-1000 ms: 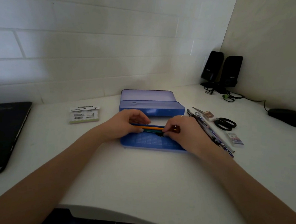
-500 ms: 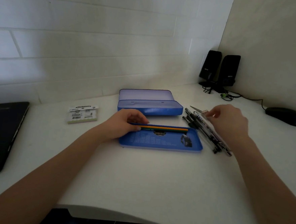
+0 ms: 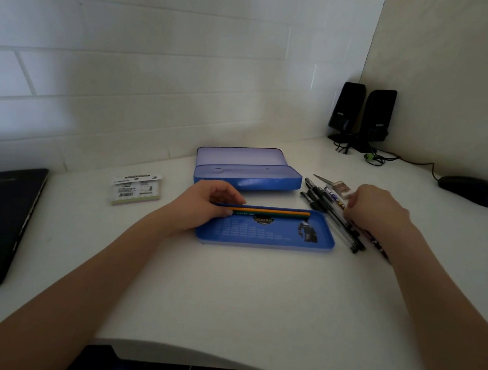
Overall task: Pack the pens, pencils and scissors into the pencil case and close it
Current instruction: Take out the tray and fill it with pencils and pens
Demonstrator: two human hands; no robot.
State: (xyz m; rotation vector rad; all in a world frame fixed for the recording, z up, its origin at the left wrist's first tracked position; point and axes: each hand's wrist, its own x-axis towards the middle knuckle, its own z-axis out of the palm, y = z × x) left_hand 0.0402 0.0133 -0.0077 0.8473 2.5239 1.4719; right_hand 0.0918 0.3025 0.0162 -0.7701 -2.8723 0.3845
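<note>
Pens [image 3: 333, 217] lie in a bundle on the desk [image 3: 243, 300], just beside the right edge of the blue tray [image 3: 265, 238]. Long axis runs roughly 11 to 5 o'clock, caps at the far end. I count four or five; they overlap, so exact number is unclear. Right hand [image 3: 379, 214] sits right over the bundle's near half, fingers curled down onto it, touching or about to pinch one. Whether it actually grips a pen I can't tell, the fingertips are hidden from here. That hand is clearly the nearer one; the pens run out from under it toward 11 o'clock.

Tray lies at centre, long axis 9 to 3. Two pencils [image 3: 272, 213], one orange and one green, lie side by side along its far edge, parallel to it. Left hand [image 3: 206, 208] is at the tray's 9 o'clock end, curled loosely, thumb and fingers on the pencil ends, steadying them.

Pencil case [image 3: 248, 175] is open at 12 o'clock of the tray, lid up, nothing visible inside. Scissors [image 3: 322, 178]: one pair, only the pointed tip shows at 1 o'clock of the pens; handles are hidden behind the hand. One eraser [image 3: 341, 189] sits beside that tip.

Judgement: next move is lifting pens left into the tray, keeping them parallel to the pencils.

Further out: two speakers [image 3: 363, 115] at 1 o'clock, one mouse [image 3: 470, 190] at 2, one label pack [image 3: 136, 189] at 10, one laptop [image 3: 3, 220] at 9.
</note>
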